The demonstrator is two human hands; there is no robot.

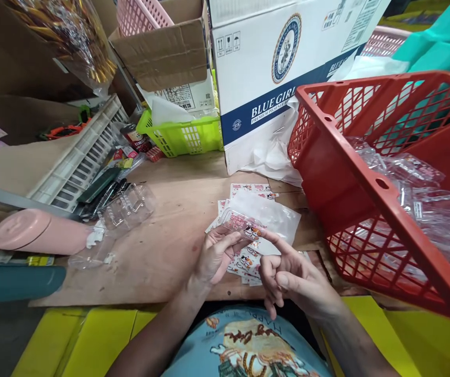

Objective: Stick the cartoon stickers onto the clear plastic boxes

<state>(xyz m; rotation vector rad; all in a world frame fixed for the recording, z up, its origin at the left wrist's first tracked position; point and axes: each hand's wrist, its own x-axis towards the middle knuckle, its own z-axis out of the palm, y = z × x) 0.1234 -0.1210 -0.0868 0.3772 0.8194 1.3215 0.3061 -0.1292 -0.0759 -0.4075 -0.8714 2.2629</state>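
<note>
My left hand (215, 255) pinches a small clear plastic case (236, 220) between thumb and fingers, above the tabletop. A sticker with pink lettering and a cartoon cat (253, 231) shows on the case. My right hand (297, 277) holds nothing. Its index finger stretches out to the right end of the case, at the sticker, while the other fingers are loosely bent. Below the hands lie printed sticker sheets (246, 263) with the same cartoon figures, and white backing paper (285, 215) partly covers them.
On the right a red plastic basket (327, 183) holds many clear plastic cases (429, 204). A white carton (256, 63) and a lime-green basket (187, 137) stand at the back. To the left are a pink tumbler (47, 230) and an empty clear tray (128, 209).
</note>
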